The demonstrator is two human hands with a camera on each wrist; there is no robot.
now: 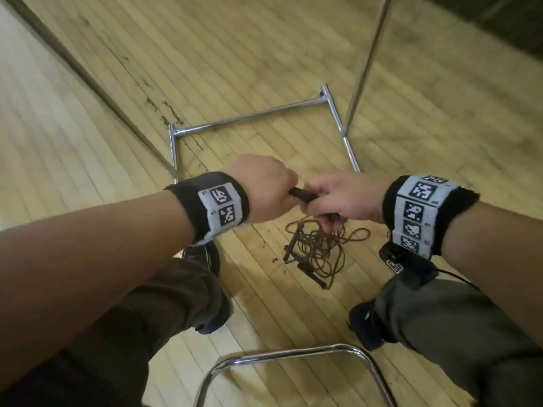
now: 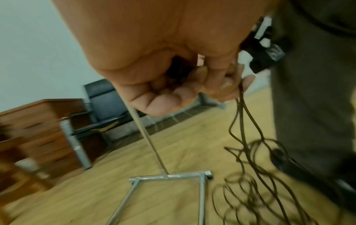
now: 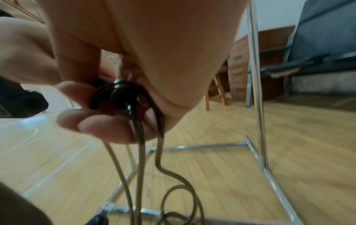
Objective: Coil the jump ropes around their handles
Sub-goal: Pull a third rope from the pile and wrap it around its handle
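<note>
The left hand point(image 1: 264, 189) and right hand point(image 1: 349, 201) meet above the floor point(image 1: 117, 113), touching, a handle point(image 1: 302, 195) between them. Rope point(image 3: 140, 159) hangs from the right hand to a rope tangle point(image 1: 320, 248) on the floor below, between the two shoes point(image 1: 202, 259). A metal frame point(image 1: 252, 116) lies on the floor beyond the hands. A chair rail point(image 1: 288, 352) sits nearest the person.
</note>
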